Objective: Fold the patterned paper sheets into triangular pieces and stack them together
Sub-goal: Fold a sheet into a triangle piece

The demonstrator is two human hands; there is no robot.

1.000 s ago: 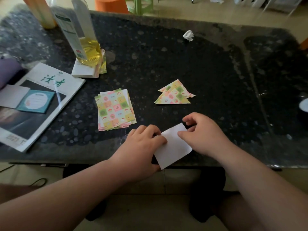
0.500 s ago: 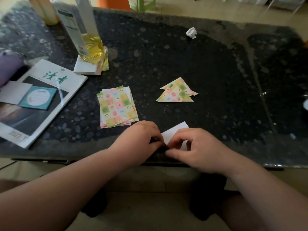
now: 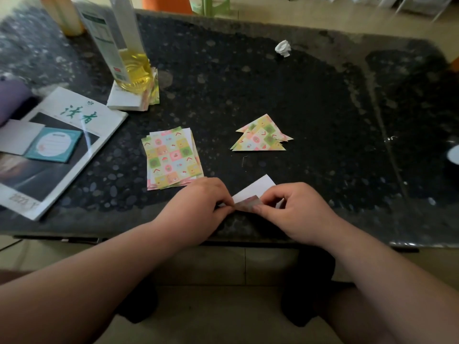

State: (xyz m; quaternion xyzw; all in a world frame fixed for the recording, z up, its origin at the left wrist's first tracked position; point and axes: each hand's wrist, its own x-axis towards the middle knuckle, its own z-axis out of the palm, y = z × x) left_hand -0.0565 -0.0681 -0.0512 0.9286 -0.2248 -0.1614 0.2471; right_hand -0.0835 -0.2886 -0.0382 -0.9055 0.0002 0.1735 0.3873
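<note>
Currently at the near edge of the black speckled stone table (image 3: 248,83): one patterned paper sheet (image 3: 255,189), white side up, near corner folded over, free corner pointing to the far edge, slightly right. Left hand (image 3: 198,209) and right hand (image 3: 295,212) both pinch the flap. Behind: stack of unfolded patterned sheets (image 3: 172,157), long axis near-to-far. Right of it: pile of folded patterned triangles (image 3: 260,136), apexes toward the far edge.

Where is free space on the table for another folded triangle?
Bare tabletop lies between the sheet stack and the triangle pile, and right of that pile. Crowded: the left, with magazine and bottle; the front edge, where left hand and right hand fold a sheet.
</note>
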